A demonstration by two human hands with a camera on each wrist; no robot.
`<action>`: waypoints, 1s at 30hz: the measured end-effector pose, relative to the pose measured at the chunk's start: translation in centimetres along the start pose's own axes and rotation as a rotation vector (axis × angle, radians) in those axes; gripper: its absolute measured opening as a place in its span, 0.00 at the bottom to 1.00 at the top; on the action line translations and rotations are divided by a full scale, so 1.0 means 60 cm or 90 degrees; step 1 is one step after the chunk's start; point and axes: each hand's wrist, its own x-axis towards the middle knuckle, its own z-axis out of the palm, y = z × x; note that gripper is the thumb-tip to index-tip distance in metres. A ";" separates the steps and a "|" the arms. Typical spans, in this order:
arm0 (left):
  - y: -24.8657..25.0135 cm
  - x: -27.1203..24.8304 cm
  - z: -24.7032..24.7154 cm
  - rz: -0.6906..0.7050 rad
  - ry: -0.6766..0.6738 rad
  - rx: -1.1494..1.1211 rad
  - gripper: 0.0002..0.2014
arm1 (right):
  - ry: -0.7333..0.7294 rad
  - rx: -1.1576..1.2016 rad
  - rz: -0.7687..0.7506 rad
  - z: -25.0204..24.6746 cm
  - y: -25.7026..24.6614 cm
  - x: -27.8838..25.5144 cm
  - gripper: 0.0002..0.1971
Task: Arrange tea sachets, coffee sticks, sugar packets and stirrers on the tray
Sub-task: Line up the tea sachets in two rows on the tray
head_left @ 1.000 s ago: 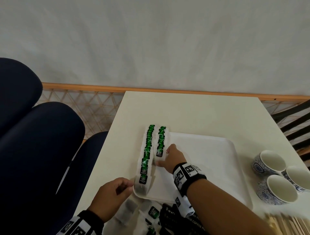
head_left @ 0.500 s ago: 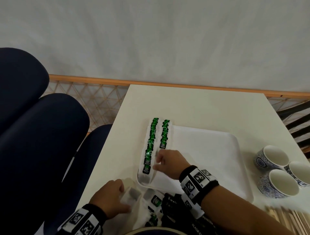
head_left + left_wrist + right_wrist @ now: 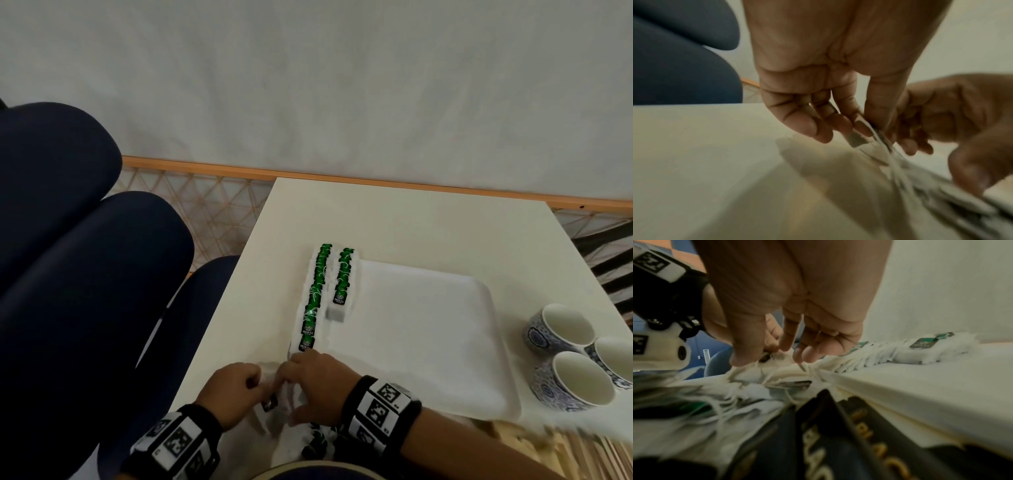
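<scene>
The left hand (image 3: 230, 390) and the right hand (image 3: 317, 383) meet at the near left corner of the white tray (image 3: 445, 346), knuckles up, fingertips almost touching. In the left wrist view the left hand's fingers (image 3: 819, 128) curl down and its thumb and forefinger pinch the thin edge of a tea sachet (image 3: 857, 139). The right hand's thumb (image 3: 745, 345) and forefinger close on what looks like the same white sachet from the other side, though blur there makes the exact hold hard to read.

Under and just behind the hands, a loose heap of green tea sachets (image 3: 308, 442) lies on the tabletop (image 3: 411, 219) by the tray's near edge, with black coffee sticks (image 3: 838, 434) beside them.

On the tray, two rows of overlapping green tea sachets run away from the person along its left side: the left row (image 3: 315, 294) is the longer and reaches nearly to the right hand's knuckles, the right row (image 3: 343, 274) is shorter and ends partway down. The rest of the tray is bare.

To the right of the tray, three blue-patterned white cups (image 3: 579, 366) stand together, touching. Pale wooden stirrers (image 3: 582, 448) lie at the near right. Dark blue chairs (image 3: 85, 274) stand to the left of the tabletop.
</scene>
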 end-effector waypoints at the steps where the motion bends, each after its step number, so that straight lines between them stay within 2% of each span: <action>1: -0.001 0.002 -0.004 0.003 -0.010 -0.051 0.18 | 0.019 0.009 0.000 0.000 -0.002 0.002 0.26; 3: -0.001 0.002 -0.014 -0.005 -0.036 -0.176 0.20 | 0.069 0.050 0.003 -0.002 -0.006 0.005 0.23; 5: 0.006 -0.002 -0.023 -0.021 -0.067 -0.305 0.18 | 0.127 0.114 0.007 -0.008 -0.007 0.006 0.15; 8: 0.027 -0.016 -0.038 -0.031 -0.099 -0.466 0.12 | 0.179 0.196 0.020 -0.017 -0.001 0.005 0.06; 10: 0.041 -0.023 -0.048 -0.005 -0.097 -0.504 0.07 | 0.207 0.244 0.040 -0.023 0.002 0.003 0.04; 13: 0.051 -0.020 -0.055 0.033 -0.066 -0.472 0.07 | 0.231 0.294 0.069 -0.032 0.009 0.000 0.05; 17: 0.055 -0.012 -0.055 0.071 -0.037 -0.398 0.14 | 0.253 0.319 0.105 -0.046 0.028 -0.009 0.04; 20: 0.053 -0.008 -0.051 0.097 0.003 -0.305 0.10 | 0.282 0.335 0.167 -0.055 0.051 -0.017 0.10; 22: 0.048 -0.003 -0.048 0.097 0.029 -0.261 0.08 | 0.289 0.306 0.235 -0.061 0.074 -0.020 0.11; 26: 0.045 0.003 -0.039 0.091 0.031 -0.251 0.07 | 0.280 0.245 0.349 -0.067 0.129 -0.012 0.06; 30: 0.043 0.007 -0.035 0.076 0.021 -0.258 0.07 | 0.233 0.212 0.380 -0.077 0.153 0.008 0.06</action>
